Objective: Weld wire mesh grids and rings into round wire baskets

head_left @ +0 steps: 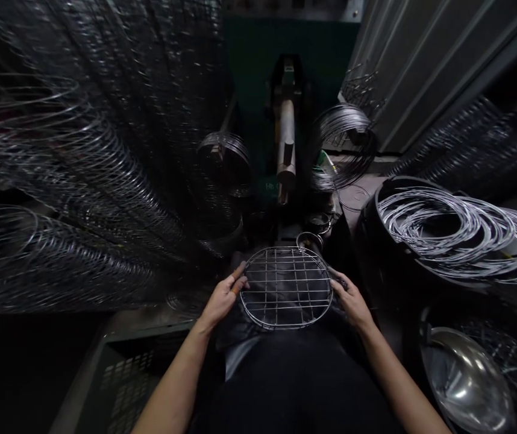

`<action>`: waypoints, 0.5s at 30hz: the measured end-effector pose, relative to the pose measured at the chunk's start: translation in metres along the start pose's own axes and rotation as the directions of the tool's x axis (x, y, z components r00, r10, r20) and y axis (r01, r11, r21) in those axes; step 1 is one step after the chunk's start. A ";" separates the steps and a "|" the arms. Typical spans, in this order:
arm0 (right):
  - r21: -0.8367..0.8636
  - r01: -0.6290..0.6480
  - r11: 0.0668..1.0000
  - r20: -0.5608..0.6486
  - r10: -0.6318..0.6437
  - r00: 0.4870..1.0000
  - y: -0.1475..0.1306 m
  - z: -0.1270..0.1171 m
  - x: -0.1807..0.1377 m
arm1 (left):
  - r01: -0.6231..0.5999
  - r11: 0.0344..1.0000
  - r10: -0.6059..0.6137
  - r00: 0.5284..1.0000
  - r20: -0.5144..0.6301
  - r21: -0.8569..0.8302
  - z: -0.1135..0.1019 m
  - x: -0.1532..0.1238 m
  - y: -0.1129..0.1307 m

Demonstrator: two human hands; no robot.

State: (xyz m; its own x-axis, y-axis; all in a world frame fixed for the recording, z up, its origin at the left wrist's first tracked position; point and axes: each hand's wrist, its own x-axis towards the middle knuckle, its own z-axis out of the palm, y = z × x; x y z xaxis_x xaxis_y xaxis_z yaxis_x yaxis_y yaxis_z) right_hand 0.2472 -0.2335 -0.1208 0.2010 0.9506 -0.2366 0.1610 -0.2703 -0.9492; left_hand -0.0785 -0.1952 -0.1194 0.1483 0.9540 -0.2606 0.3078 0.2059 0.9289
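A round wire rack with a grid of crossing wires is held level above my lap. My left hand grips its left rim, thumb and fingers closed on the wire; orange-brown bands wrap some of the fingers. On the opposite side my right hand pinches the right rim, its fingers partly hidden. Just beyond the rack's far edge lie small wire rings. The machine's metal arm points toward me from the green body, a little past the rack.
Tall stacks of wire rings crowd the left side. Wire coils hang beside the machine, one at right, one at left. A black tub of wire hoops and a shiny metal bowl stand right; a plastic crate sits lower left.
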 end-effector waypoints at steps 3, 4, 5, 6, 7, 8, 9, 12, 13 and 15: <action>0.033 -0.011 0.999 0.011 0.010 1.000 0.006 0.003 -0.002 | 0.056 0.996 -0.047 0.992 0.117 -0.076 -0.001 -0.006 -0.001; 0.039 0.000 0.999 0.007 0.000 1.000 0.008 0.004 -0.002 | 0.081 0.990 -0.067 0.991 0.114 -0.114 0.000 -0.006 -0.001; 0.042 0.018 0.999 -0.003 -0.018 1.000 0.010 0.006 -0.001 | 0.104 0.982 -0.089 0.991 0.095 -0.158 0.002 -0.006 -0.002; 0.044 0.039 0.998 -0.015 -0.038 0.999 0.012 0.008 -0.001 | 0.122 0.971 -0.110 0.991 0.070 -0.205 0.004 -0.006 -0.004; 0.046 0.060 0.997 -0.027 -0.059 0.998 0.014 0.009 0.000 | 0.134 0.959 -0.126 0.991 0.050 -0.250 0.005 -0.007 -0.005; 0.050 0.078 0.996 -0.035 -0.076 0.997 0.015 0.011 0.000 | 0.136 0.946 -0.131 0.991 0.038 -0.293 0.006 -0.008 -0.008; 0.056 0.090 0.994 -0.033 -0.088 0.996 0.015 0.011 -0.001 | 0.129 0.936 -0.123 0.992 0.038 -0.328 0.007 -0.010 -0.011; 0.078 0.110 0.991 0.011 -0.111 0.994 0.014 0.008 -0.001 | 0.077 0.935 -0.044 0.994 0.101 -0.347 0.006 -0.017 -0.021; 0.080 0.117 0.990 0.033 -0.120 0.992 0.013 0.005 0.001 | 0.060 0.942 -0.019 0.992 0.125 -0.330 0.007 -0.019 -0.024; 0.077 0.111 0.991 0.076 -0.117 0.990 0.011 -0.003 0.012 | 0.048 0.955 -0.004 0.989 0.149 -0.292 0.008 -0.020 -0.029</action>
State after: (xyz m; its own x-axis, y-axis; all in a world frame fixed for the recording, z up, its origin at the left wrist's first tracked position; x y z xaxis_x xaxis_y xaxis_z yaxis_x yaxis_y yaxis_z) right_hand 0.2544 -0.2253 -0.1332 0.1063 0.9846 -0.1390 0.1071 -0.1503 -0.9828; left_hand -0.0833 -0.2224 -0.1432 0.2855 0.9100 -0.3008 0.0266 0.3062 0.9516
